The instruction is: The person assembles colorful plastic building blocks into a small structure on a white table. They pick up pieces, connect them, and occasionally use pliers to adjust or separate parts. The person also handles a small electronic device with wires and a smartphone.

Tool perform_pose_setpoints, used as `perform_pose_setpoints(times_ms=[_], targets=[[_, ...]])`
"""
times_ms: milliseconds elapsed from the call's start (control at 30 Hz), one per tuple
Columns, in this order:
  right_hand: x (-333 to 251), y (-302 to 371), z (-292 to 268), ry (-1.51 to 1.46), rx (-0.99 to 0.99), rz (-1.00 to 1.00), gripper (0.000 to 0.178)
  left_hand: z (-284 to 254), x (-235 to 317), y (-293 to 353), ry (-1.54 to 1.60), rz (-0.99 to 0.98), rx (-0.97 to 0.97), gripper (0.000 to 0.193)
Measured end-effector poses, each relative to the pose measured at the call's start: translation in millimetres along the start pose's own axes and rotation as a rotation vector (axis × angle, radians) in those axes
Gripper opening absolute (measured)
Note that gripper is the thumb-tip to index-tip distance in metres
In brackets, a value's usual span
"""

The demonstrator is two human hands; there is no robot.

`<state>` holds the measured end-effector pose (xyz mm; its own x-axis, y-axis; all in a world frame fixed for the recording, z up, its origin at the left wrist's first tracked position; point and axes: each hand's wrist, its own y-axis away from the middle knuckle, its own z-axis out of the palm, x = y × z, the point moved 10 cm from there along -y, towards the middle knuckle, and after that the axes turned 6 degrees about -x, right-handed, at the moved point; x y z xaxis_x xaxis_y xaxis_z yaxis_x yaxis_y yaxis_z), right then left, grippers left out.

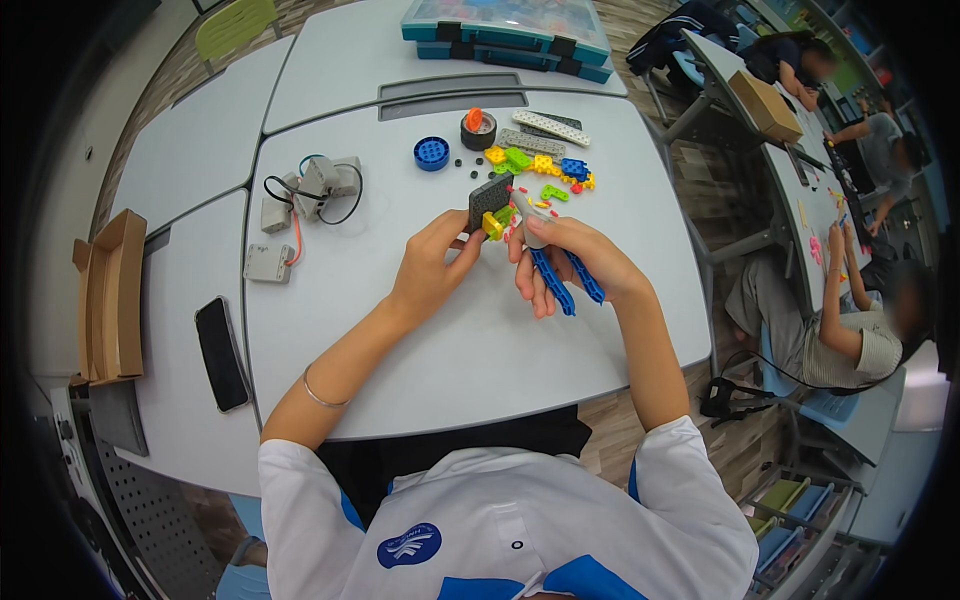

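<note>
My left hand [435, 262] grips a dark grey building plate [490, 203] by its near edge, tilted up off the table. Yellow and lime connector pieces [493, 226] are attached to the plate or sit against it; the fingers partly hide where they meet. In my right hand [585, 255] is a pair of plastic pliers [553, 284] with blue handles and a pale grey head. The pliers' head points up beside the plate's right edge; whether it touches a small red rivet there I cannot tell. Small red and yellow rivets [541, 204] lie scattered just beyond.
Beyond my hands lie a blue wheel [431, 153], a dark wheel [478, 131], grey and white beams [551, 127], and yellow, green and blue connectors [541, 163]. Wired grey modules [318, 188] and a phone [222, 353] lie left. Teal cases [508, 40] stand behind. Other people sit right.
</note>
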<state>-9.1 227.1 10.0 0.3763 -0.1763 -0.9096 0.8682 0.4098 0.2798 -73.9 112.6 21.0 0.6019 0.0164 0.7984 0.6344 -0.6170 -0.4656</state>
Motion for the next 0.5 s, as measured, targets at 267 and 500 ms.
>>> perform_pose_setpoints(times_ms=[267, 500], targets=[[1.3, 0.8, 3.7, -0.093, -0.083, 0.015, 0.048, 0.4, 4.7, 0.3, -0.074, 0.073, -0.023, 0.018], [2.4, 0.3, 2.6, -0.107, -0.084, 0.015, 0.046, -2.0, 4.7, -1.2, -0.1, 0.072, -0.009, 0.015]])
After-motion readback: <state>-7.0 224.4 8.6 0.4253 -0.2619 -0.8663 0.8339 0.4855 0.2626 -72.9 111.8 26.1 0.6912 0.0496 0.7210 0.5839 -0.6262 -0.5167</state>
